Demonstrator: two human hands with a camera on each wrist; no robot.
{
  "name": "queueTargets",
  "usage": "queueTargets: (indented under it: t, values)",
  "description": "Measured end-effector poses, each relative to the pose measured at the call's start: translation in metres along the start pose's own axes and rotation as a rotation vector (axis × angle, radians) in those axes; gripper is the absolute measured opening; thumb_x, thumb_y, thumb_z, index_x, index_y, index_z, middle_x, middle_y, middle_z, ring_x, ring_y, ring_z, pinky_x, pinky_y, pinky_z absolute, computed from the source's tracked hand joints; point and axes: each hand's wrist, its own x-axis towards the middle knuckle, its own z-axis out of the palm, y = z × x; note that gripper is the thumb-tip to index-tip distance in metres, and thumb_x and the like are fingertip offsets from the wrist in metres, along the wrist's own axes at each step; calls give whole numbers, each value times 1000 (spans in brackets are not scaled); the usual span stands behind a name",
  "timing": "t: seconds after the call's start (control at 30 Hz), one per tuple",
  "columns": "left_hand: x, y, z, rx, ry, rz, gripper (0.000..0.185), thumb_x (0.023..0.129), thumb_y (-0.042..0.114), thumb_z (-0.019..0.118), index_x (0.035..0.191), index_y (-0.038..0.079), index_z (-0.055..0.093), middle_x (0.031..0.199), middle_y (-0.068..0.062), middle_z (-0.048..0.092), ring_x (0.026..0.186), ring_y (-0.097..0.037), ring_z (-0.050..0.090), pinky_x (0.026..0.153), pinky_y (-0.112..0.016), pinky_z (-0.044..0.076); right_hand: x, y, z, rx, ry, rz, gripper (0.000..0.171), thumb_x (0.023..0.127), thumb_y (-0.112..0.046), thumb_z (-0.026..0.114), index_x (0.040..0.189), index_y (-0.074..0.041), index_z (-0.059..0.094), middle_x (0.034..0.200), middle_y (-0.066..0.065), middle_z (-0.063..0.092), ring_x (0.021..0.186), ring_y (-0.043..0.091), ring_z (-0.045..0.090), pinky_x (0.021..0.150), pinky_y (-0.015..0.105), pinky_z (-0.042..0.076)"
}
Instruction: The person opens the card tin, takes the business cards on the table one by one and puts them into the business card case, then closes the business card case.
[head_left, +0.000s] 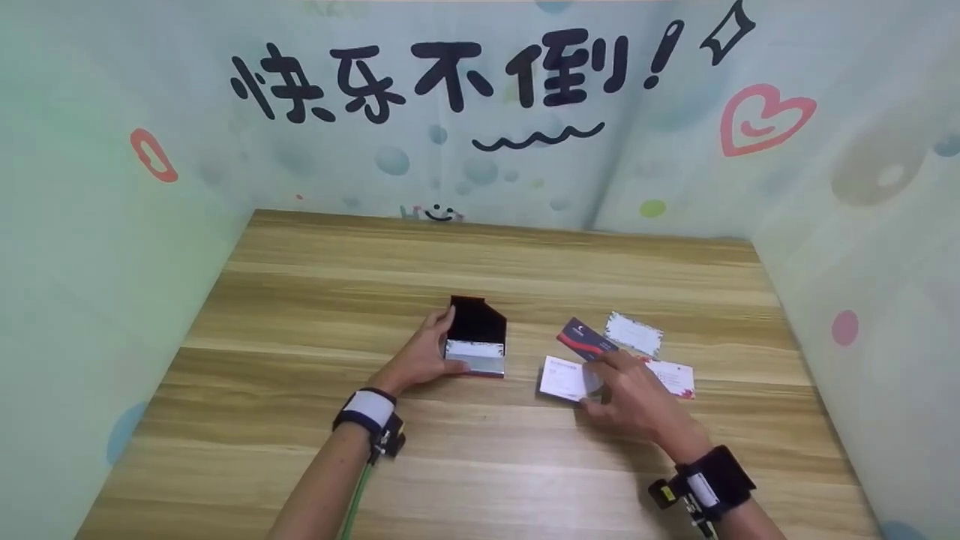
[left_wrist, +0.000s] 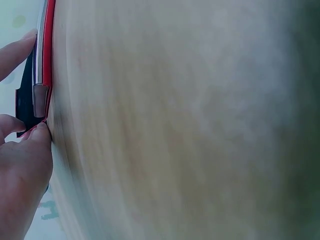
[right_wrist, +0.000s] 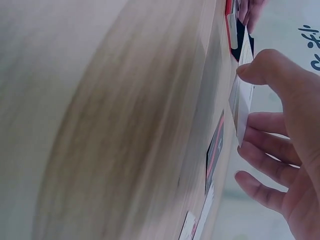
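Pale laminated wood table (head_left: 480, 465) with streaked grain, faint sheen, across lower frame; card case (head_left: 477, 339) at centre with matt black lining, brushed-metal front, glossy red edge; thin smooth paper cards (head_left: 564, 379) at right centre, white and dark-printed

free: bare surface (head_left: 480, 465) near edge and far half | blocked centre: open card case (head_left: 477, 339) | blocked right: loose cards (head_left: 634, 333) just beside each other | walls (head_left: 862, 225) close three sides
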Motion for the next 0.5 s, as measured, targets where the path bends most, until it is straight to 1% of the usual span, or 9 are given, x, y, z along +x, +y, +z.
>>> queueTargets:
  t: [0.1,0.17,0.3,0.4,0.5]
  values:
    - [0,0,0,12,4,-6,117,74,32,88,160,5,14,163,-26,19,147,-42,32,123,-47,28,6,-2,1,-2,6,-17,52,76,-33,83,117,-4,71,117,16,68,106,30,66,92,45,58]
    - [0,0,0,24,0,-9,117,74,33,88,160,6,13,163,-26,19,148,-41,31,124,-47,28,10,-2,3,-5,35,-50,50,75,-32,84,114,-3,72,113,15,68,102,29,66,89,44,58]
    - [1,1,0,20,-2,22,116,75,32,88,159,2,13,162,-28,19,148,-42,30,123,-47,28,17,-1,6,-16,109,-132,45,73,-27,85,107,-1,73,106,16,68,95,29,65,84,42,58]
    - [1,1,-1,17,0,33,115,75,30,88,158,0,14,161,-29,19,149,-42,28,124,-47,27,22,-2,8,-27,132,-166,44,72,-26,84,106,1,74,106,17,68,95,30,66,87,44,58]
    - [0,1,-1,21,5,27,115,74,28,88,158,1,14,162,-27,20,150,-41,27,125,-46,25,29,-3,9,-47,140,-191,45,73,-27,84,106,2,74,106,18,69,95,31,67,88,45,58]
